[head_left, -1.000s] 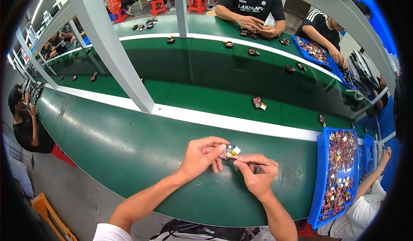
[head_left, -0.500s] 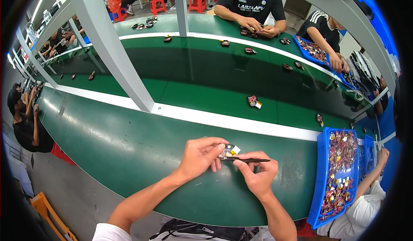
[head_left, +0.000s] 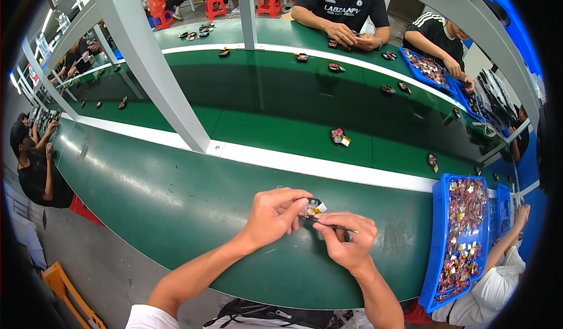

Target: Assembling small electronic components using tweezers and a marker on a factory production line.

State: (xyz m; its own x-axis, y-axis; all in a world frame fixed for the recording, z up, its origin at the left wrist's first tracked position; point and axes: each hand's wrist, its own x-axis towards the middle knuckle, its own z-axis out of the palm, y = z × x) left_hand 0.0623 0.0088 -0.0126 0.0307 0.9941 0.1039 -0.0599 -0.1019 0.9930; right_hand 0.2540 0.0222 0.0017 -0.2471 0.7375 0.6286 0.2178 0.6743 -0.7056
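Note:
Between the thumb and fingers of my left hand (head_left: 271,216) is a small black electronic device (head_left: 314,202), held just above the green table. Its inner parts show, with a yellow-and-white piece at its right side. My right hand (head_left: 347,238) is closed around a slim black tool (head_left: 345,229), whose back end sticks out to the right. The tool's front end reaches the near side of the device. Whether the tip touches an inner part is too small to make out.
A blue tray (head_left: 435,252) full of small red, yellow and white parts stands to the right. Beyond the white rail (head_left: 305,167) a green conveyor belt (head_left: 258,135) carries several small assemblies. A grey post (head_left: 149,65) rises at left. Several co-workers sit around the line.
My right hand has tilted the tool and shifted slightly left, so less of the tool shows. The left hand keeps its grip on the device. Assemblies on the belt have drifted a little left.

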